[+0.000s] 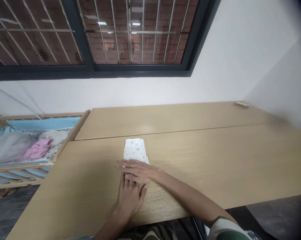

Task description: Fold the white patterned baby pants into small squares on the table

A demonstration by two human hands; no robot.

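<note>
A small white folded cloth with a faint print lies on the wooden table, its long side running away from me. My right hand lies flat across the near end of the cloth, fingers stretched out to the left. My left hand rests flat on the table just behind it, its fingertips tucked under the right hand at the cloth's near edge. Both hands press down and grip nothing. The near end of the cloth is hidden under them.
A wooden crib with blue bedding, a grey blanket and pink clothing stands at the left, against the table. A second tabletop runs along the white wall under a barred window. A small flat object lies at its far right.
</note>
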